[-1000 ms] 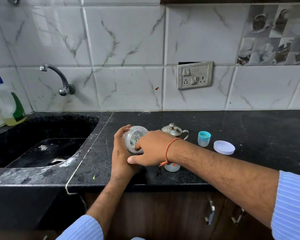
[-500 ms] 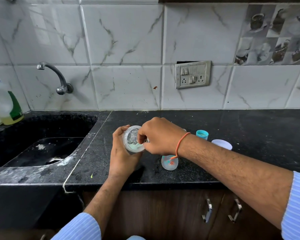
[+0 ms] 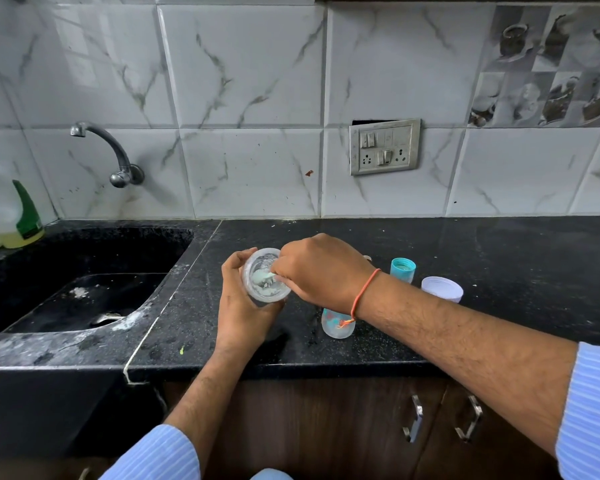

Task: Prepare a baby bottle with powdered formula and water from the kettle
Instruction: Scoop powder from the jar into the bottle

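Observation:
My left hand (image 3: 238, 306) grips a clear plastic formula jar (image 3: 257, 292), tilted with its open mouth toward me, above the black counter (image 3: 499, 271). The fingers of my right hand (image 3: 321, 268) reach into the jar and pinch a pale green scoop (image 3: 263, 277) with white powder on it. The clear baby bottle (image 3: 336, 323) with printed marks stands open on the counter, just below my right wrist. The kettle is hidden behind my right hand.
A teal bottle cap (image 3: 402, 270) and a white round lid (image 3: 442, 288) sit on the counter right of my hands. The black sink (image 3: 84, 292) with its wall tap (image 3: 115, 150) is on the left, a detergent bottle (image 3: 14, 216) behind it. Cabinet handles (image 3: 413, 417) are below.
My right hand has moved from the outside of the jar to its mouth, and its fingers now dip inside with the scoop. The small steel kettle has gone out of sight behind that hand.

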Motion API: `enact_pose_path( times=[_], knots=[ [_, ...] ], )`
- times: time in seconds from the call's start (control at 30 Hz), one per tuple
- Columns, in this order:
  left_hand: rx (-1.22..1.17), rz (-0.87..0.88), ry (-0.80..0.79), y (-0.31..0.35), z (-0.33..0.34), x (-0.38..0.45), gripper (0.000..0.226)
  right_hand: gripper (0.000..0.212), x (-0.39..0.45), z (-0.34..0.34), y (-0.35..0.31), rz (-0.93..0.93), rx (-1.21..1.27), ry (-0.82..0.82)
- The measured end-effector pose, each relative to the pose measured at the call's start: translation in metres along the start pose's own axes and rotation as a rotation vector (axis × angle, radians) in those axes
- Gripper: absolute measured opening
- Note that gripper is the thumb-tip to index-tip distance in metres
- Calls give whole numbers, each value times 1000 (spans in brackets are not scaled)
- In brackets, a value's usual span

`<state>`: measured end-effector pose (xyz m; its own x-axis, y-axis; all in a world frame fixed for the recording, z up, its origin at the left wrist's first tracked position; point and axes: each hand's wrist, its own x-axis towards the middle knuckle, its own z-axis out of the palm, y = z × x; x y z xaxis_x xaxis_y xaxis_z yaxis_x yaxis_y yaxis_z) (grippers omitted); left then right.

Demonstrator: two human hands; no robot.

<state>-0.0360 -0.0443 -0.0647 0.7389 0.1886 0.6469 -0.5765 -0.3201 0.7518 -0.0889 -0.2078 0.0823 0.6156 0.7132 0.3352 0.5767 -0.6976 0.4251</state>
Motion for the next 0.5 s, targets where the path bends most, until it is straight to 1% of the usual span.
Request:
enact_pose_path(
  times=[0.07, 0.13, 0.37, 0.43, 0.5],
  knots=[
    [-3, 23, -11, 1, 1, -1, 100, 16, 1, 2, -4, 14, -69, 8],
    [-14, 54, -23, 1, 0, -2, 101, 19, 3, 6, -9, 14, -108, -22],
    [8, 112, -48, 2, -2, -5, 110, 27, 2, 13, -17, 32, -140, -75],
    [19, 122, -62, 2, -2, -4, 111, 22, 3, 15, -18, 24, -142, -130],
    [21, 121, -72, 1, -1, -4, 109, 20, 4, 13, -15, 34, -155, -150]
  ],
)
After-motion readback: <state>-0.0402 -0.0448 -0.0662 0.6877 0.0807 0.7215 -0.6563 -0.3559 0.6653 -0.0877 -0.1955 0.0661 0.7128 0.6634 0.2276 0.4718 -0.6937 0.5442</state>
